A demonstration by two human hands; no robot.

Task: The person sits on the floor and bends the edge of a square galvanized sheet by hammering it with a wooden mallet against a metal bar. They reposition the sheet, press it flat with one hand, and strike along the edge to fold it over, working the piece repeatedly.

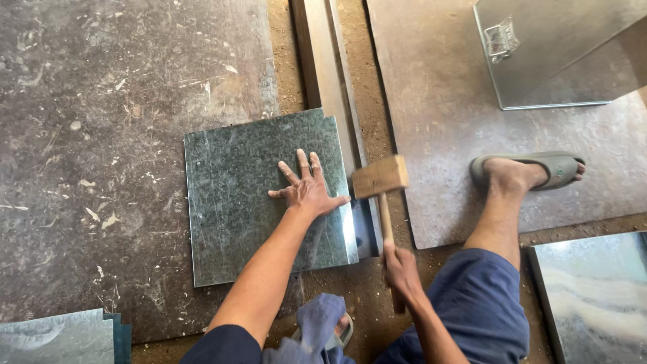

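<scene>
Our right hand (402, 266) is clamped round the lower handle of a wooden mallet (381, 176); the head hangs raised just off the right edge of the galvanised sheet (236, 202). Our left hand (306, 191) is flat on the sheet, fingers spread, not gripping, pinning it near that same right edge. The sheet lies on a dark steel floor plate (101, 135), its right edge overhanging the plate onto a long steel bar (323, 61) that runs along the dirt gap. Risks as we read them: the mallet head is close to our left thumb and fingertips, so a strike drifting left would land on them; a flat palm alone may let the sheet skate on the plate under a blow, putting the fold off line; the sheet's edge looks sharp under the wrist. Our right foot in a grey sandal (539, 168) rests on a second plate (472, 121), well apart. Metal box (552, 54) at that plate's top right corner, more sheets (54, 340) at the dark plate's bottom left.
</scene>
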